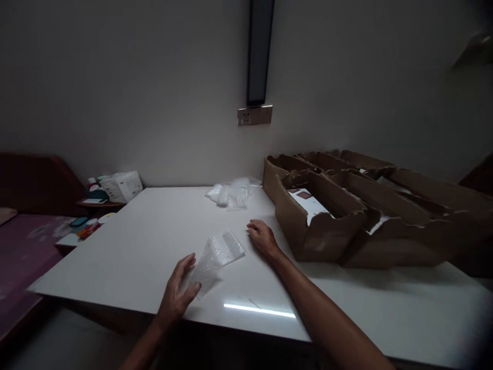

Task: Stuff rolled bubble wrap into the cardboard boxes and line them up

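A sheet of clear bubble wrap (206, 267) lies on the white table, its far end folded into a flat packet (228, 247); whether anything is inside I cannot tell. My left hand (180, 288) is at the loose near end, thumb and fingers spread apart around it without a visible grip. To the right of the packet, my right hand (262, 237) rests on the tabletop, fingers curled in and nothing seen in them. It is apart from the wrap and close to the nearest cardboard box.
Several open cardboard boxes (327, 236) crowd the table's (154, 236) right side; one holds a white printed box (310, 203). More bubble wrap (233, 194) lies at the back by the wall. Beyond the left edge, a small shelf carries a white package (122, 186).
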A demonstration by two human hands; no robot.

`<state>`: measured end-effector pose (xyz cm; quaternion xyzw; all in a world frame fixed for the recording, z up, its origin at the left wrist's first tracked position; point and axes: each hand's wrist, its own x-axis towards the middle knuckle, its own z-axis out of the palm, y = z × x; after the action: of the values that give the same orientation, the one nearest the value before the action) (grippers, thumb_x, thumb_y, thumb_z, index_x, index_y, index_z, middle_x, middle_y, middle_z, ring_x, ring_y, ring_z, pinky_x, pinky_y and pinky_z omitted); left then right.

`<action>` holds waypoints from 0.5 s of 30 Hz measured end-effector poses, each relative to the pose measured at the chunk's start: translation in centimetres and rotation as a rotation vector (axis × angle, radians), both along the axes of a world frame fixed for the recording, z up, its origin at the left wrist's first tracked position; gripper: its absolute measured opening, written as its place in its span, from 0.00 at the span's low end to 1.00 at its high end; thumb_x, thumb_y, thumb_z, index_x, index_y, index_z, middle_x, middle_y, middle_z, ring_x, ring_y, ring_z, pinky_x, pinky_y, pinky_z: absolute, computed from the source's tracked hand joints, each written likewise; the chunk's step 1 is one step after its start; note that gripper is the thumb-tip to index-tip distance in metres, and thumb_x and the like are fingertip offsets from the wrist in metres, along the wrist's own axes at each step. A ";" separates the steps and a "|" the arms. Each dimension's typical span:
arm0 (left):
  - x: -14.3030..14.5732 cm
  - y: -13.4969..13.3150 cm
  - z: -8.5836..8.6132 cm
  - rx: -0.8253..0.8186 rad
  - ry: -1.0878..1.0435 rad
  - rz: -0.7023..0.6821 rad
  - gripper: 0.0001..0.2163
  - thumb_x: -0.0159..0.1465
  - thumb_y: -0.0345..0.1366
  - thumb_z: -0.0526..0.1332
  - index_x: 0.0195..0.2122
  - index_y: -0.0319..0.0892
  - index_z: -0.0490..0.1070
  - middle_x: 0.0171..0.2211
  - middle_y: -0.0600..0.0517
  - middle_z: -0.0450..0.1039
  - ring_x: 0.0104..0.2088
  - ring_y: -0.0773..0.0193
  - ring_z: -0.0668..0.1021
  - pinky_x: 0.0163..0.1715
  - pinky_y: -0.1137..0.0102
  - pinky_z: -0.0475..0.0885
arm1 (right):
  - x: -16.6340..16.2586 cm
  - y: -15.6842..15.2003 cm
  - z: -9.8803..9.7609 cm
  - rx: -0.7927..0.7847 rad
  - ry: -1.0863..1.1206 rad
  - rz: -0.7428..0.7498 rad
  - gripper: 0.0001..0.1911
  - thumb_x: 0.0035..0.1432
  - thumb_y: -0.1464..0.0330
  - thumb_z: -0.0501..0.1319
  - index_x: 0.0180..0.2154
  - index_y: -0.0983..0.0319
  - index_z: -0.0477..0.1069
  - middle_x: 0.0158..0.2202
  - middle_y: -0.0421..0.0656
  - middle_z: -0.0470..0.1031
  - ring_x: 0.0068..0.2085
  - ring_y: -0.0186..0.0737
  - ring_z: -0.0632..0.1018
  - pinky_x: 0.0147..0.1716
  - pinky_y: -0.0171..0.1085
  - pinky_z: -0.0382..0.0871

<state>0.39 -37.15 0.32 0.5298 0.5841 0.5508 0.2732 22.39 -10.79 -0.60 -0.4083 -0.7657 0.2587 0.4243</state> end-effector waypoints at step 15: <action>0.6 1.1 1.6 -0.141 -0.264 0.252 0.31 0.56 0.44 0.64 0.60 0.39 0.63 0.39 0.46 0.78 0.38 0.55 0.80 0.39 0.64 0.74 | -1.3 -4.9 2.5 -0.017 -0.178 0.227 0.13 0.52 0.64 0.61 0.38 0.59 0.79 0.40 0.45 0.82 0.45 0.47 0.78 0.51 0.46 0.67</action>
<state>1.01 -36.06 1.96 0.3551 0.6422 0.6030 0.3128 21.08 -15.74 1.93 -0.3440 -0.8394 0.2740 0.3193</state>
